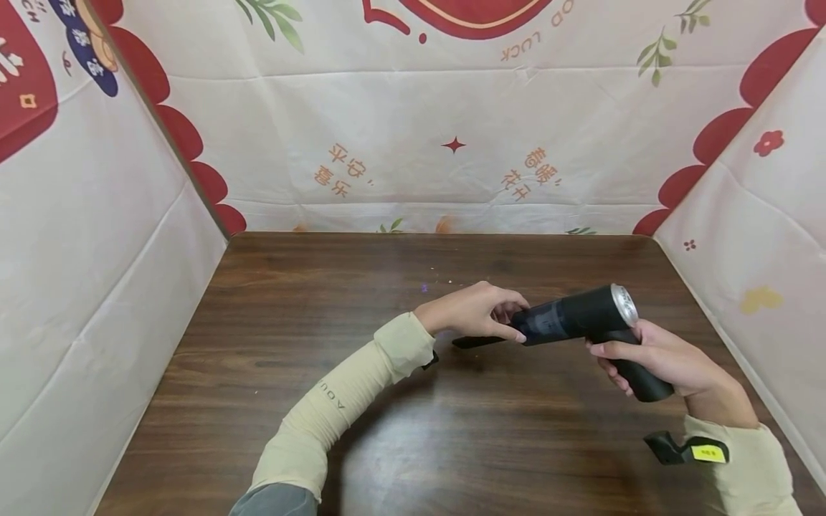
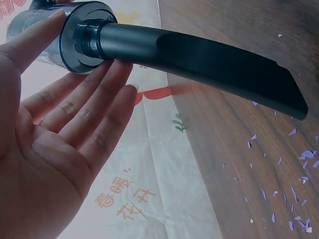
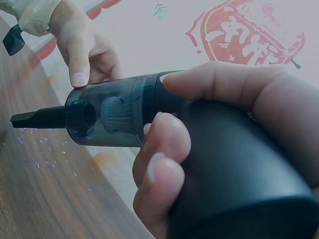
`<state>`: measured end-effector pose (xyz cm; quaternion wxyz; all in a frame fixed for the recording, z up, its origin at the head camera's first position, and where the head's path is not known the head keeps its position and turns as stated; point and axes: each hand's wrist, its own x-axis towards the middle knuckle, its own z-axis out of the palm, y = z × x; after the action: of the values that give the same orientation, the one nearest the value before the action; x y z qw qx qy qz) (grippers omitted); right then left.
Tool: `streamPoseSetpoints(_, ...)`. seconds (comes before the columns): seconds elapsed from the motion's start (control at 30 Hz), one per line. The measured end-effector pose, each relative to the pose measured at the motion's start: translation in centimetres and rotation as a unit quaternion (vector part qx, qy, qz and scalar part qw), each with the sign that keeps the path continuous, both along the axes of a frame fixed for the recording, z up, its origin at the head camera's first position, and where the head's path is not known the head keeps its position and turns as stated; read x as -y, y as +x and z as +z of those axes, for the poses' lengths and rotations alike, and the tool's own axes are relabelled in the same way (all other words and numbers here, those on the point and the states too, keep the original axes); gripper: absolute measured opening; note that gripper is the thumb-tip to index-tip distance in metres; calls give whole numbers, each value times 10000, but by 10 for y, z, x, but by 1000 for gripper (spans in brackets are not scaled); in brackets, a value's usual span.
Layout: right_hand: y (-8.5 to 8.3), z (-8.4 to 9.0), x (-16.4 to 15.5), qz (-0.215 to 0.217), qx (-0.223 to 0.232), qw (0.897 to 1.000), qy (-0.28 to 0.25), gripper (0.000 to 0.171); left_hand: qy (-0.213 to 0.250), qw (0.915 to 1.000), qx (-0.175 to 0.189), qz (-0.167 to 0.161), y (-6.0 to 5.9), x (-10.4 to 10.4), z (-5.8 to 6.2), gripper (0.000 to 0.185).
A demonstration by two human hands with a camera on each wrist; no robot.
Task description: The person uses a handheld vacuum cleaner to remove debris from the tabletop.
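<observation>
The right hand curls around the grip of a black handheld vacuum, holding it level above the counter so the flat nozzle points left. The left hand steadies the clear dust cup, thumb and straight fingers touching it, not wrapped. Purple paper scraps dot the wood below.

Vacuum: black, silver end. Table: dark brown woodgrain. Scraps: purple. Backdrop: cream, red motifs.
</observation>
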<state>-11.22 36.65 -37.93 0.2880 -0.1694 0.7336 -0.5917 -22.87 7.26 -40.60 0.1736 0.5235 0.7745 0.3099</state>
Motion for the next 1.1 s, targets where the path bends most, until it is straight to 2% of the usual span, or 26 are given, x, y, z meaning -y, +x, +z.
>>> streamPoseSetpoints(0.37, -2, -5, 6, -382, 165, 9990, 160, 13, 22, 9998, 154, 88, -5, 2, -9, 53)
streamPoseSetpoints(0.63, -5, -9, 14, -469, 190, 9987, 98, 11, 19, 9998, 116, 130, -8, 7, -11, 53)
streamPoseSetpoints(1.1, -7, -13, 20, -466, 222, 9987, 25, 10, -87, 9994, 260, 215, -6, 16, -9, 53)
